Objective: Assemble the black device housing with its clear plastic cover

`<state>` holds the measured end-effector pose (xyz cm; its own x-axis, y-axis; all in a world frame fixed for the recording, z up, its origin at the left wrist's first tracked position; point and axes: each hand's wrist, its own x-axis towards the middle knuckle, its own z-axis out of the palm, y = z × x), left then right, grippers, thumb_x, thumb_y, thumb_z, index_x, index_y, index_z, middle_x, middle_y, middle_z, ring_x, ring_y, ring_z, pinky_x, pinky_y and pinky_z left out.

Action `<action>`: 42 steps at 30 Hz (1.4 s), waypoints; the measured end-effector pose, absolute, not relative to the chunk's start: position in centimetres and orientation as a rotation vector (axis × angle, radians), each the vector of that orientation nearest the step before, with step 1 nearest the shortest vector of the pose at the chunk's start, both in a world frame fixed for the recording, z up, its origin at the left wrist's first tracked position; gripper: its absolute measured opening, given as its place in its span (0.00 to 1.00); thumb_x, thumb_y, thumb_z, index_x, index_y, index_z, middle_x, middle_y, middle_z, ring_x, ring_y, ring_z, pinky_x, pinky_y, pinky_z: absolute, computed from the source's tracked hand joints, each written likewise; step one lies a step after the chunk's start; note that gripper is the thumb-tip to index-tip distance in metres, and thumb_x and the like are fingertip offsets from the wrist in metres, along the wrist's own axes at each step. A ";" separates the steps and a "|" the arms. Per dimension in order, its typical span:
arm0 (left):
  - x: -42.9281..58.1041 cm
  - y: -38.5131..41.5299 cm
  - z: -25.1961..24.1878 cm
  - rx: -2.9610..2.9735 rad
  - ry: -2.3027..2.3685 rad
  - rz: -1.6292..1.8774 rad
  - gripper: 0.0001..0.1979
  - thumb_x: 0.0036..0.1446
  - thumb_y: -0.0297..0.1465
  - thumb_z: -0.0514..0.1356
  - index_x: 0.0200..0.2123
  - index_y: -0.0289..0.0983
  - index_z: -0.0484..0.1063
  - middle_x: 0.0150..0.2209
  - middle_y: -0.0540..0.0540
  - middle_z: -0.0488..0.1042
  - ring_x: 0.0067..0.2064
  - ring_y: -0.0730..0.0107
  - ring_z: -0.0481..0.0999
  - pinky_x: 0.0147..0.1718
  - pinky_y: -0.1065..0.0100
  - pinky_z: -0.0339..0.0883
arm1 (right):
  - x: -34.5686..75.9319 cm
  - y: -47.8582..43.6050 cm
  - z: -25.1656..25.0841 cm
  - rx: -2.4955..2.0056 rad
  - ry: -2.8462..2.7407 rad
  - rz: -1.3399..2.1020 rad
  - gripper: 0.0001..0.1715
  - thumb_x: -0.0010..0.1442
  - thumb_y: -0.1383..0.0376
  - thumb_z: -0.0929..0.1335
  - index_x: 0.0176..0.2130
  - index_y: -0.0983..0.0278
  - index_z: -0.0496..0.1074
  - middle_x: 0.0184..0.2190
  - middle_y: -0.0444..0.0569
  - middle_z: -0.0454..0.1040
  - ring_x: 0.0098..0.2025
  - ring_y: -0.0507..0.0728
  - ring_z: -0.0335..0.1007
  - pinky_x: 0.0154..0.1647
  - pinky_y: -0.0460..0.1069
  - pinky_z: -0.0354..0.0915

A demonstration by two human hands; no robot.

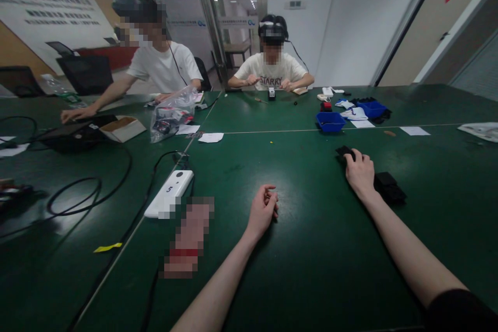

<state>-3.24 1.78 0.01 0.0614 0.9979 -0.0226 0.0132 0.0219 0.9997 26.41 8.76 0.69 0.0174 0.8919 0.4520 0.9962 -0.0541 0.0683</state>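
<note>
My right hand reaches out over the green table, its fingers closed on a small black item that looks like a fabric pouch; the fingers cover part of it. Just right of that wrist lies a second black pouch, flat on the tabletop and partly behind my forearm. My left hand is near the middle of the table, fingers loosely curled and a little apart, with nothing seen in them. It is well away from both black items.
A white power bank marked 5 and a blurred reddish object lie to the left, beside black cables. Farther off are a blue tray, a plastic bag and an open box. Two people in headsets sit across the table.
</note>
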 end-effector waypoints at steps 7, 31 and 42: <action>-3.3 1.8 0.0 1.263 1.182 1.115 0.11 0.52 0.33 0.53 0.39 0.34 0.63 0.26 0.53 0.61 0.22 0.79 0.66 0.14 0.79 0.62 | 26.8 9.2 0.2 -2.056 -1.967 -0.514 0.21 0.58 0.69 0.56 0.48 0.65 0.67 0.53 0.62 0.61 0.48 0.67 0.59 0.41 0.59 0.60; -3.3 1.7 0.3 1.307 1.206 1.090 0.10 0.51 0.33 0.53 0.37 0.34 0.64 0.23 0.54 0.63 0.20 0.79 0.65 0.14 0.78 0.60 | 29.7 3.4 3.9 -2.650 -1.602 -0.146 0.33 0.56 0.56 0.62 0.53 0.78 0.58 0.41 0.72 0.68 0.41 0.72 0.69 0.34 0.60 0.64; -3.3 1.8 0.1 1.306 1.205 1.091 0.10 0.51 0.32 0.54 0.36 0.34 0.64 0.23 0.54 0.63 0.19 0.80 0.65 0.14 0.78 0.60 | 30.3 3.5 4.2 -2.489 -1.558 -0.176 0.38 0.58 0.50 0.57 0.58 0.74 0.56 0.44 0.68 0.68 0.44 0.70 0.66 0.36 0.61 0.66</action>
